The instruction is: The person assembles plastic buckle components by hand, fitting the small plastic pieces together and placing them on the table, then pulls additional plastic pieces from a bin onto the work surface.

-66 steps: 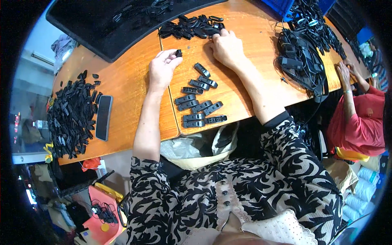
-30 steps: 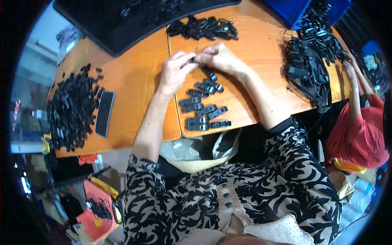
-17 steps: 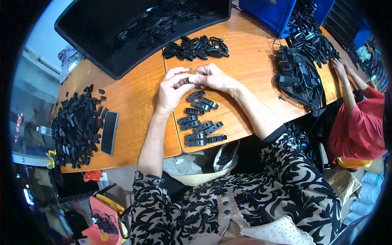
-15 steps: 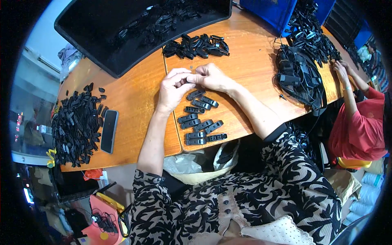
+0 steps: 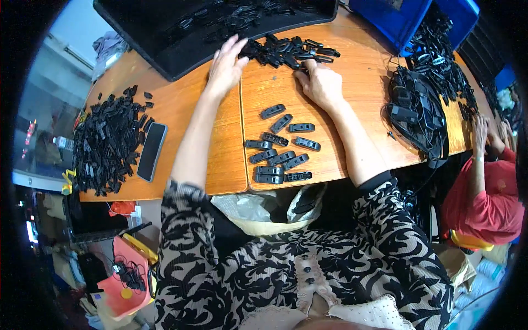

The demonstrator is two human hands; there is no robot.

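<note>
My left hand (image 5: 226, 66) is open with its fingers spread, between the rim of a black tray (image 5: 175, 74) and a small pile of black plastic pieces (image 5: 286, 50). At the near edge of that pile is my right hand (image 5: 323, 83), its fingers curled down and closed. A dark piece shows at its fingertips, but what they grip is mostly hidden. Between my forearms lie several black oblong plastic clips (image 5: 282, 122), some loosely spread, others side by side near the table's front edge.
Left on the wooden table (image 5: 209, 165) are a large heap of black parts (image 5: 107, 143) and a phone (image 5: 152, 153). To the right lie a black bag with cables (image 5: 415, 113) and a blue bin (image 5: 385, 22) spilling black parts. A co-worker in red (image 5: 484, 192) sits at the far right.
My hands, earlier together above the clips, have parted and reached forward to the pile. Another clip or two now lies among the loose ones. The whole view has shifted slightly.
</note>
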